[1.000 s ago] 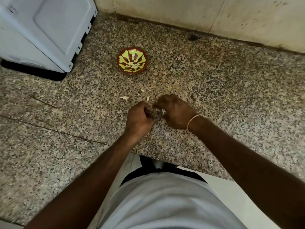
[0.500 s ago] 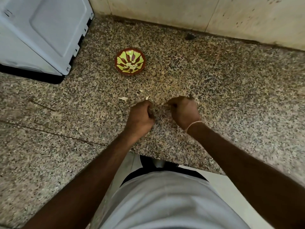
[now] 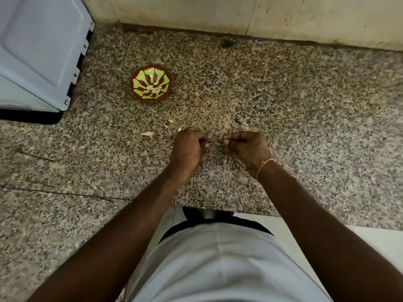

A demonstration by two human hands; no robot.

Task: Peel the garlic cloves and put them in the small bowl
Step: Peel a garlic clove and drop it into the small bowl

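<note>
The small red bowl (image 3: 139,92) with a yellow-green pattern sits on the speckled counter beyond my hands, and a few pale peeled cloves (image 3: 155,89) lie in it. My left hand (image 3: 188,147) is curled round a garlic clove (image 3: 206,145), of which only a pale tip shows at the fingertips. A short gap to its right, my right hand (image 3: 247,146) is curled too and pinches a pale scrap of garlic skin (image 3: 224,139). Both hands hover just above the counter, nearer to me than the bowl.
Loose bits of garlic skin (image 3: 148,134) lie on the counter left of and behind my hands. A white appliance (image 3: 39,51) fills the far left. The wall (image 3: 239,14) runs along the back. The counter's front edge (image 3: 218,211) is just below my wrists.
My hands were pressed together on the clove a second ago. They pulled apart, the right hand drawing away to the right, and now sit with a small gap between them.
</note>
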